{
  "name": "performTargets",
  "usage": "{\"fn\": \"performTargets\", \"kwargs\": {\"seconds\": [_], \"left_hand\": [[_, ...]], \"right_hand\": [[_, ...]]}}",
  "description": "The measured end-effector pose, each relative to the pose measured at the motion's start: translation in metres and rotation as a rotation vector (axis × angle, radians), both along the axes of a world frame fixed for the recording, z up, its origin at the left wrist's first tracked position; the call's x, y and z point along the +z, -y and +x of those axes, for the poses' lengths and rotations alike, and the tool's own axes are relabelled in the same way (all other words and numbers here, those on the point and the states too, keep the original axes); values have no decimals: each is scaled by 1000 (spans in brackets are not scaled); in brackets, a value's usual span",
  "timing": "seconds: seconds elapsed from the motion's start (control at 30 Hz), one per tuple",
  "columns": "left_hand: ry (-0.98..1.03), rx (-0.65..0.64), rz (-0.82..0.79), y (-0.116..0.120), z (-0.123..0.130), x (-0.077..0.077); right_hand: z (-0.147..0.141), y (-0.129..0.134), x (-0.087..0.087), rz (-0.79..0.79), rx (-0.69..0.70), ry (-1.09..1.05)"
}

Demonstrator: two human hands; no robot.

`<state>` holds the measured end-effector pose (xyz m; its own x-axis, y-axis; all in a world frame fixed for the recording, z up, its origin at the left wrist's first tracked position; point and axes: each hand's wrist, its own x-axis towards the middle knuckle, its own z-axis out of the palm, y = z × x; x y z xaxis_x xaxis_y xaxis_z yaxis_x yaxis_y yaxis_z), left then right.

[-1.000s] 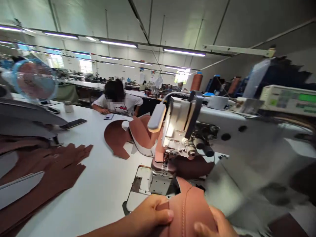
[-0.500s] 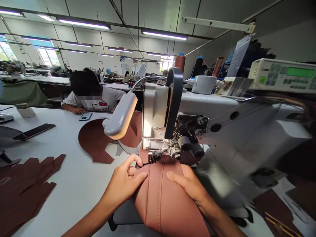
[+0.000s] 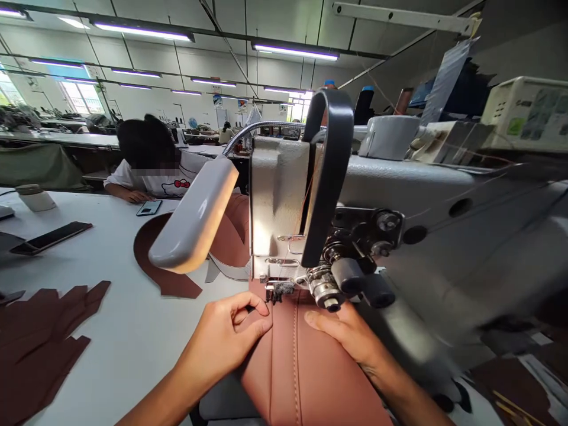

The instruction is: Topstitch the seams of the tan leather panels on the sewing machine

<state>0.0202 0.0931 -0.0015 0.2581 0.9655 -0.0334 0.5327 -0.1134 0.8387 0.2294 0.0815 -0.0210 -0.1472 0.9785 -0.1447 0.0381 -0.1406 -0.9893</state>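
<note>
Brown leather-like panel (image 3: 326,373), with a stitched line down its middle and a seam to its left, lies under the presser foot (image 3: 276,291) of a sewing machine (image 3: 279,195). My left hand (image 3: 233,328) is closed on the panel's left edge, thumb on top, index finger bent close to the presser foot. On the right side, my right hand (image 3: 344,331) grips the same panel with the thumb lying on top; its other fingers are hidden behind the panel and machine parts. The near end of the panel hangs toward me.
A lamp (image 3: 195,216) hangs left of the machine head. Brown cut pieces (image 3: 48,337), a phone (image 3: 53,236) and a lidded cup (image 3: 35,198) are on the white table (image 3: 133,337). Across it, a person (image 3: 151,157) sits beside another phone (image 3: 149,207). A control box (image 3: 528,115) stands right.
The view has shifted nearer the machine, which looks larger. My left index fingertip has curled in closer to the thumb beside the presser foot. Both hands still hold the panel.
</note>
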Motion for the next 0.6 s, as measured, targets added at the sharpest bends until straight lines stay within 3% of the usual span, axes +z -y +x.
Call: {"fn": "performTargets", "kwargs": {"seconds": [0.27, 0.33, 0.5, 0.6], "left_hand": [[75, 31, -56, 3, -2, -4], [183, 19, -127, 2, -2, -4], [454, -32, -292, 1, -4, -4], [530, -28, -382, 6, -6, 0]], "right_hand": [[0, -6, 7, 56, 26, 21], [-1, -3, 7, -7, 15, -57], [9, 30, 1, -360, -30, -429], [16, 55, -4, -395, 20, -434]]}}
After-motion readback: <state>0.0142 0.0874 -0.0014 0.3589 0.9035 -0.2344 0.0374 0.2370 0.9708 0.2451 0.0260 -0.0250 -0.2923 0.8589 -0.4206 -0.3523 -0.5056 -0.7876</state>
